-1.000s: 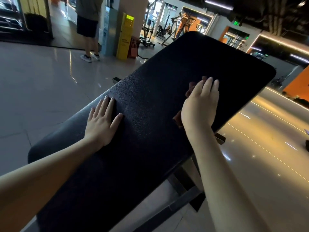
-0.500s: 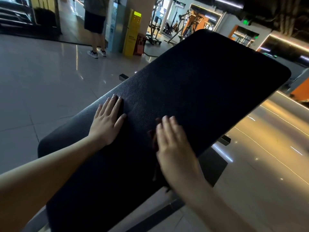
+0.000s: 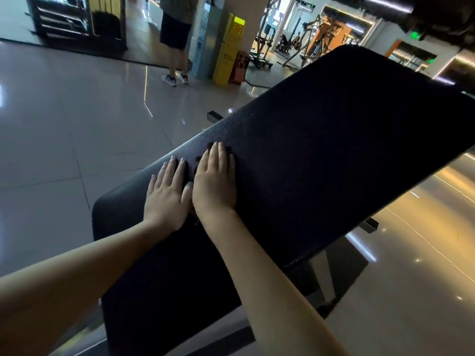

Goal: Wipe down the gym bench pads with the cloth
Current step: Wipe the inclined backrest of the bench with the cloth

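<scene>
Cloth (image 3: 198, 160) under the right grip (image 3: 214, 183) — fingers straight, pressed flat — wants even pressure and overlapping passes across the pad (image 3: 334, 150).

Dim interior. White ceiling strip lights (image 3: 385, 3) glare off the glossy pale tiled floor (image 3: 64, 150); the black grained padded table (image 3: 334, 150) lies in shadow; frame edges bow.

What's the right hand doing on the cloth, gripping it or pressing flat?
Pressing flat: the right hand lies straight-fingered over the cloth on the bench pad.
</scene>
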The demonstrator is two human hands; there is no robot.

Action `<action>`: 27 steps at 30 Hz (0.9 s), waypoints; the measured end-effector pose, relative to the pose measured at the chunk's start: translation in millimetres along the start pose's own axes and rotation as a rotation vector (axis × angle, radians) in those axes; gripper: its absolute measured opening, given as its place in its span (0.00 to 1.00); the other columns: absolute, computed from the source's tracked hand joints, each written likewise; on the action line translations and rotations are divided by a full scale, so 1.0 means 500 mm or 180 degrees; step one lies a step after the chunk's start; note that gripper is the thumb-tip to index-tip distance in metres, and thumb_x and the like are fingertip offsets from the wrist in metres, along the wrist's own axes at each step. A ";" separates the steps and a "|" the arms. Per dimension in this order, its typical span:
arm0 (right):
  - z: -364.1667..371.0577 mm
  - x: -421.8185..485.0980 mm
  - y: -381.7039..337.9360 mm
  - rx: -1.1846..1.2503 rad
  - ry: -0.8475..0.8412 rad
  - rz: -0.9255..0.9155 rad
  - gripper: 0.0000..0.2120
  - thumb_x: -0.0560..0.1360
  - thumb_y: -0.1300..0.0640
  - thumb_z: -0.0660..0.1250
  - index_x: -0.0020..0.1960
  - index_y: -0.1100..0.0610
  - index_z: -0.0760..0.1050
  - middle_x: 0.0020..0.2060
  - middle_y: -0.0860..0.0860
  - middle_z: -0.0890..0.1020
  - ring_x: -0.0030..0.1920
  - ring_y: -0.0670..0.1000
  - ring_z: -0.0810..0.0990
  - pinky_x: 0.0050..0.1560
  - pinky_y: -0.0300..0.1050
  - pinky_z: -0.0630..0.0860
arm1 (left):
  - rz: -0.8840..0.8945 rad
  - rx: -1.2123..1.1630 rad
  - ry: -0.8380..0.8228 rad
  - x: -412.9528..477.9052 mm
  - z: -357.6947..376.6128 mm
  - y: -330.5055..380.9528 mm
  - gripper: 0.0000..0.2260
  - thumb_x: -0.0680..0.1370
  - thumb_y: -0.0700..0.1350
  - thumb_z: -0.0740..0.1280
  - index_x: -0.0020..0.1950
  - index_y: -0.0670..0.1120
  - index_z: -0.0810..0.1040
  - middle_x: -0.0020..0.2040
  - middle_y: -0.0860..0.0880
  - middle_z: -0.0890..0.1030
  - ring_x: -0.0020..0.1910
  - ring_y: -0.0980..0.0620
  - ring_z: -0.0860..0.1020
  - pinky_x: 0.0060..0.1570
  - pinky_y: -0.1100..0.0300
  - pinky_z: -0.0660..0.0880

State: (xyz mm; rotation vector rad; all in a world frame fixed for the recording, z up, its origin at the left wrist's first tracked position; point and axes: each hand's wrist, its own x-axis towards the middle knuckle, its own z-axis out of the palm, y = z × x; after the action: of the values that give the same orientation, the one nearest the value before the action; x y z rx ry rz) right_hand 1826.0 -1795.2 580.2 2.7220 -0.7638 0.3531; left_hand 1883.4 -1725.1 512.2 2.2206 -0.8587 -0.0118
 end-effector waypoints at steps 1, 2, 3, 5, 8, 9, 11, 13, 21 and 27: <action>-0.011 -0.018 0.008 0.0014 -0.0301 -0.0205 0.29 0.78 0.61 0.37 0.79 0.66 0.49 0.79 0.62 0.49 0.79 0.59 0.45 0.77 0.56 0.42 | 0.0054 -0.0056 0.0003 -0.007 -0.005 -0.016 0.36 0.75 0.62 0.40 0.81 0.49 0.50 0.81 0.50 0.48 0.80 0.53 0.45 0.76 0.55 0.40; -0.017 -0.032 0.024 -0.0032 -0.0438 -0.0403 0.33 0.75 0.61 0.33 0.79 0.65 0.47 0.79 0.61 0.47 0.80 0.58 0.43 0.77 0.54 0.41 | 0.0101 -0.0078 -0.0012 -0.012 -0.009 -0.030 0.38 0.73 0.63 0.39 0.81 0.49 0.51 0.81 0.50 0.48 0.80 0.53 0.45 0.76 0.56 0.40; -0.030 -0.044 0.051 -0.0092 -0.0440 -0.0565 0.34 0.73 0.61 0.32 0.79 0.64 0.47 0.80 0.60 0.46 0.80 0.57 0.43 0.77 0.52 0.42 | 0.0129 -0.0057 -0.0037 -0.014 -0.011 -0.040 0.38 0.72 0.64 0.38 0.81 0.50 0.51 0.81 0.50 0.48 0.80 0.53 0.45 0.76 0.56 0.40; -0.063 -0.043 0.126 -0.0221 -0.0426 -0.0715 0.30 0.77 0.65 0.37 0.80 0.62 0.46 0.80 0.59 0.44 0.80 0.56 0.42 0.77 0.49 0.44 | 0.0138 0.0000 -0.0077 -0.015 -0.014 -0.047 0.38 0.72 0.65 0.37 0.81 0.51 0.50 0.81 0.51 0.47 0.79 0.54 0.44 0.76 0.56 0.40; -0.128 0.027 0.245 -0.0453 -0.0338 -0.0316 0.28 0.84 0.64 0.52 0.80 0.61 0.46 0.80 0.58 0.42 0.79 0.56 0.39 0.77 0.48 0.42 | 0.0079 0.0023 -0.0099 -0.026 -0.017 -0.053 0.38 0.72 0.66 0.37 0.80 0.53 0.48 0.81 0.53 0.46 0.79 0.55 0.42 0.76 0.56 0.39; -0.140 0.061 0.269 -0.0476 -0.0299 -0.0088 0.28 0.84 0.62 0.54 0.80 0.61 0.48 0.80 0.58 0.44 0.79 0.57 0.40 0.77 0.50 0.42 | 0.0044 0.0039 -0.0111 -0.032 -0.018 -0.058 0.38 0.72 0.67 0.37 0.80 0.54 0.47 0.81 0.53 0.45 0.79 0.56 0.42 0.76 0.56 0.39; -0.142 0.125 0.274 -0.0460 -0.0158 0.0288 0.26 0.83 0.60 0.56 0.79 0.61 0.53 0.80 0.59 0.47 0.79 0.58 0.42 0.78 0.54 0.44 | -0.0040 0.0098 -0.0164 -0.042 -0.020 -0.072 0.38 0.71 0.68 0.36 0.80 0.55 0.45 0.80 0.54 0.43 0.77 0.58 0.39 0.75 0.57 0.38; -0.115 0.169 0.230 -0.0349 0.0022 0.0553 0.25 0.83 0.61 0.54 0.78 0.63 0.56 0.79 0.60 0.50 0.79 0.59 0.43 0.79 0.55 0.45 | -0.0117 0.0147 -0.0236 -0.052 -0.020 -0.085 0.38 0.71 0.69 0.35 0.79 0.57 0.43 0.80 0.55 0.41 0.76 0.60 0.38 0.75 0.57 0.38; 0.039 0.101 -0.101 0.0025 -0.0374 -0.0649 0.24 0.84 0.62 0.45 0.79 0.65 0.51 0.79 0.62 0.50 0.79 0.59 0.45 0.77 0.57 0.40 | -0.0644 0.0079 -0.0271 -0.110 -0.024 -0.151 0.37 0.72 0.69 0.39 0.79 0.56 0.42 0.81 0.53 0.44 0.79 0.56 0.41 0.77 0.51 0.43; 0.002 0.070 -0.008 -0.0081 -0.1035 -0.1848 0.22 0.84 0.62 0.47 0.78 0.60 0.56 0.80 0.57 0.49 0.80 0.56 0.46 0.77 0.51 0.45 | -0.0977 -0.0014 -0.0229 -0.108 -0.022 -0.145 0.29 0.82 0.61 0.50 0.80 0.55 0.46 0.81 0.50 0.45 0.80 0.51 0.44 0.77 0.46 0.45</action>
State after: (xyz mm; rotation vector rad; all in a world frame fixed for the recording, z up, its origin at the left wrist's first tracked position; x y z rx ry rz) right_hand 1857.1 -1808.6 589.5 2.8469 -0.0177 -0.2305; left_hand 1886.1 -1650.5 460.5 2.3389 -0.5468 -0.2401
